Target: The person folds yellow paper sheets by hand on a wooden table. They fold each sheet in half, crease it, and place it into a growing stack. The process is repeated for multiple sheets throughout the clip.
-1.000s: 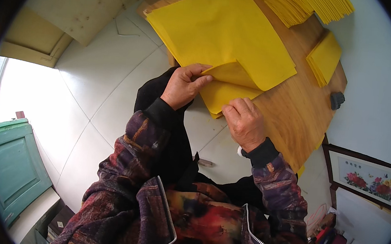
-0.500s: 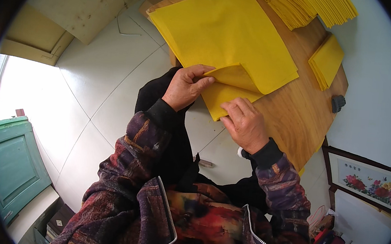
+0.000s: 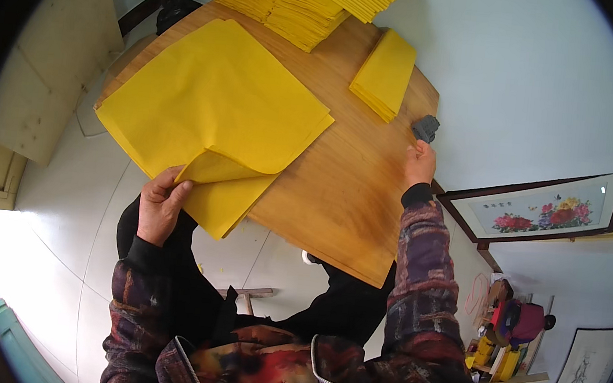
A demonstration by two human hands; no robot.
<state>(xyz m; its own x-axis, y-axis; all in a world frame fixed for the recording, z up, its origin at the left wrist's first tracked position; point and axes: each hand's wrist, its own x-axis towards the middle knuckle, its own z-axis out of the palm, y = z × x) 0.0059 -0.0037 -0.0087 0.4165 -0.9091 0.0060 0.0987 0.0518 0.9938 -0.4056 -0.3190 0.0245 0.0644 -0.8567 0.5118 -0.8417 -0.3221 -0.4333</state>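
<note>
A stack of large yellow fabric-like sheets (image 3: 219, 102) lies on the wooden table, its near corner hanging past the edge. My left hand (image 3: 161, 205) pinches the lifted corner of the upper yellow sheet (image 3: 224, 167) between thumb and fingers, so it curls up off the layer beneath. Stretched out to the table's right edge, my right hand (image 3: 420, 164) has its fingers closed at the near end of a small dark grey crumpled piece (image 3: 425, 128), perhaps cloth. Its fingertips are partly hidden.
On the wooden table (image 3: 328, 201), a narrow folded yellow stack (image 3: 384, 73) lies at the right. Tall piles of folded yellow pieces (image 3: 280, 4) stand at the back. A framed flower picture (image 3: 541, 207) leans on the right, and a black bag (image 3: 175, 9) sits behind the table.
My right hand has left the sheets' near corner and reached right to the grey piece. My left hand still holds the lifted corner. The view has swung rightward.
</note>
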